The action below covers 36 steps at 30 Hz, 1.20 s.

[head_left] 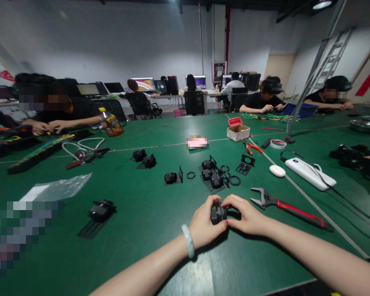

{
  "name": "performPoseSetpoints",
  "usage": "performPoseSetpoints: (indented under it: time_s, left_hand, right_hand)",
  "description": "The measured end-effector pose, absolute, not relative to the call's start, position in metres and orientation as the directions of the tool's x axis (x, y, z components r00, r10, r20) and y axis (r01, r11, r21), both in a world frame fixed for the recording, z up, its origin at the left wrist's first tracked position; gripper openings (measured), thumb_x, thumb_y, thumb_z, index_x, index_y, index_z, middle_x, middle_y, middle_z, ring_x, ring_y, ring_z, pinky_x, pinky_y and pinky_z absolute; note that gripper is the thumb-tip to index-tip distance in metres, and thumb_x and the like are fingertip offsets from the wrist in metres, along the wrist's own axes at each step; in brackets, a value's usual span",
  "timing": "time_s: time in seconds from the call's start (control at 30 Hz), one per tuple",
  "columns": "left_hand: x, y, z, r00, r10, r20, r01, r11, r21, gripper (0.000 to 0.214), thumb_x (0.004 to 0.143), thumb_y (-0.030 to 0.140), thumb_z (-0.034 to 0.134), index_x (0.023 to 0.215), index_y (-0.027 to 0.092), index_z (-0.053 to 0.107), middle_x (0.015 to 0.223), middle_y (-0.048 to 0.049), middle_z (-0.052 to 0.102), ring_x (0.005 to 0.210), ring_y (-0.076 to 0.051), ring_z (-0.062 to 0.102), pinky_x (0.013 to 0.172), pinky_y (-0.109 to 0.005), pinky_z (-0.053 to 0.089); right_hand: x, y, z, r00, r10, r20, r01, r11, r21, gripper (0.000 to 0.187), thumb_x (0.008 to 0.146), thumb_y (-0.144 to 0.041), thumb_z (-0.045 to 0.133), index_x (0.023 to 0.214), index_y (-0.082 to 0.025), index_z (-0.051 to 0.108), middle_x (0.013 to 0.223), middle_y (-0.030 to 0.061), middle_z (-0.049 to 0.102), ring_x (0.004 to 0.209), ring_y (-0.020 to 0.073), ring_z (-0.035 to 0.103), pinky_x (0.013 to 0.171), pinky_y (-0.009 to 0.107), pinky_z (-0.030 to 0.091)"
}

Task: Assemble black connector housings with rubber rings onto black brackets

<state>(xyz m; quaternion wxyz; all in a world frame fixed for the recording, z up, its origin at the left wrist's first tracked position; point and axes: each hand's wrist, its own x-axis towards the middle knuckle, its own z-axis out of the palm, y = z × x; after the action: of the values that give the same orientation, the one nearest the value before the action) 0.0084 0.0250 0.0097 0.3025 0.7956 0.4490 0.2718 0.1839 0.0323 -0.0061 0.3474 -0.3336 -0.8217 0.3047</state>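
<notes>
A black cable gland [216,214] with a hexagonal body is held between my two hands, just above the green table. My left hand [203,218], with a jade-coloured bangle at its wrist, is closed around its left side. From the right, my right hand [245,213] has thumb and fingers curved in a pinch at the gland's other end. Beyond them sits a cluster of black glands on slotted brackets [214,179], with loose black lock nuts [235,180] beside it. An adjustable wrench [296,209] with red-and-black handle lies right of my right hand.
Another gland on a bracket [101,211] lies at left, more [144,159] farther back. A small box [238,132], orange pliers [253,147], a white power bank [310,173] and a bottle [111,123] are on the table. Co-workers' hands work across it.
</notes>
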Motion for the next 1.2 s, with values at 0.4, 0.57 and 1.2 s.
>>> performPoseSetpoints:
  time_s: [0.4, 0.57, 1.2]
  left_hand:
    - [0.009, 0.024, 0.013, 0.441, 0.884, 0.155, 0.557, -0.405, 0.725, 0.046, 0.061, 0.02, 0.056, 0.105, 0.022, 0.039, 0.097, -0.0014, 0.053, 0.086, -0.017, 0.052, 0.078, -0.03, 0.04]
    - [0.009, 0.024, 0.012, 0.445, 0.882, 0.154, 0.561, -0.409, 0.72, 0.047, 0.062, 0.02, 0.056, 0.105, 0.022, 0.038, 0.098, -0.0014, 0.052, 0.087, -0.017, 0.051, 0.078, -0.03, 0.04]
    - [0.009, 0.024, 0.0, 0.43, 0.884, 0.181, 0.563, -0.419, 0.712, 0.045, 0.062, 0.02, 0.055, 0.104, 0.022, 0.038, 0.093, 0.0, 0.053, 0.079, -0.015, 0.052, 0.074, -0.027, 0.041]
  right_hand:
    - [0.184, 0.032, -0.004, -0.535, 0.767, 0.353, 0.346, 0.58, -0.737, 0.035, 0.064, -0.014, 0.06, 0.098, -0.019, 0.049, 0.093, 0.0047, 0.053, 0.089, 0.0176, 0.049, 0.078, 0.032, 0.039]
    - [0.184, 0.032, -0.005, -0.537, 0.771, 0.342, 0.356, 0.575, -0.737, 0.035, 0.064, -0.014, 0.06, 0.097, -0.019, 0.05, 0.093, 0.0043, 0.053, 0.089, 0.017, 0.049, 0.078, 0.031, 0.038]
    - [0.183, 0.035, -0.012, -0.531, 0.747, 0.399, 0.321, 0.613, -0.722, 0.033, 0.061, -0.014, 0.061, 0.092, -0.019, 0.05, 0.089, 0.0028, 0.054, 0.083, 0.016, 0.05, 0.074, 0.028, 0.04]
